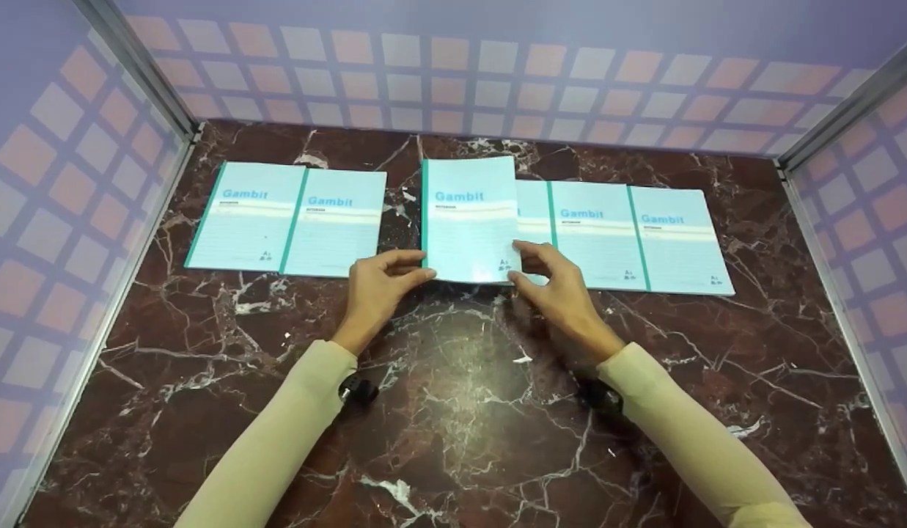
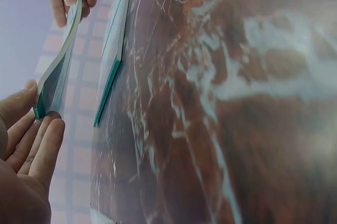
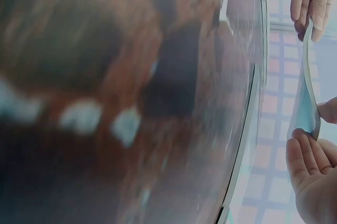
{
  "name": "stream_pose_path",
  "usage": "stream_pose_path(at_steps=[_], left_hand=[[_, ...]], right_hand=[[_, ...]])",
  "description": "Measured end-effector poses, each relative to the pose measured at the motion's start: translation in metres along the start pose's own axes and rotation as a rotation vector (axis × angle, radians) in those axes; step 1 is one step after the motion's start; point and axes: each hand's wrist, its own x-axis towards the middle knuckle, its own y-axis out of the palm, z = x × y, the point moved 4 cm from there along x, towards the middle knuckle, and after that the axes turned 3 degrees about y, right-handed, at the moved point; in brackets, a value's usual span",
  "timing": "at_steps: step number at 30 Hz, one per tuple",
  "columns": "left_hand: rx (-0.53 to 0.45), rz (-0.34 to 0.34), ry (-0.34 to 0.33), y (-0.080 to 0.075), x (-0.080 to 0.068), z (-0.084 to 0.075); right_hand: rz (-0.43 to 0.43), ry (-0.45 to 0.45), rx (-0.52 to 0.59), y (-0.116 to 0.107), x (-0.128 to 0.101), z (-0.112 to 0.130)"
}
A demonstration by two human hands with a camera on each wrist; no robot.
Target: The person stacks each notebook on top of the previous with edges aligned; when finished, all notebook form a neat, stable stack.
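Note:
A pale blue notebook (image 1: 468, 220) with a green spine is held up off the table between both hands. My left hand (image 1: 380, 290) pinches its lower left edge, thumb on the cover and fingers beneath, while my right hand (image 1: 559, 286) pinches the lower right edge the same way. Both wrist views show the notebook (image 2: 60, 58) bowed and raised above the tabletop. It partly covers another notebook (image 1: 534, 213) in the row on the right. In the right wrist view the right hand (image 3: 313, 168) has its thumb on one face and fingers on the other.
Two matching notebooks lie at the left, one with its spine beside the other (image 1: 332, 224). More lie at the right, among them a middle one (image 1: 600, 235) and an end one (image 1: 684, 242). Checkered walls (image 1: 497, 81) enclose the dark marbled table (image 1: 453, 411) at the back and sides.

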Motion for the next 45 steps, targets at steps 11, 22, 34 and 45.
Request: stream_pose_path(at_steps=[11, 22, 34, 45], left_hand=[[-0.014, 0.041, 0.003, 0.025, 0.012, 0.000], [0.022, 0.069, 0.003, 0.044, 0.017, 0.003], [0.032, 0.091, -0.049, 0.059, 0.019, 0.010], [0.015, 0.096, -0.083, 0.070, 0.019, 0.013]], right_hand=[[-0.024, 0.047, -0.015, -0.019, -0.002, -0.012], [-0.028, 0.070, -0.033, -0.033, -0.005, -0.022], [-0.033, 0.150, -0.074, -0.041, -0.007, -0.032], [0.001, 0.244, -0.159, -0.046, -0.009, -0.039]])
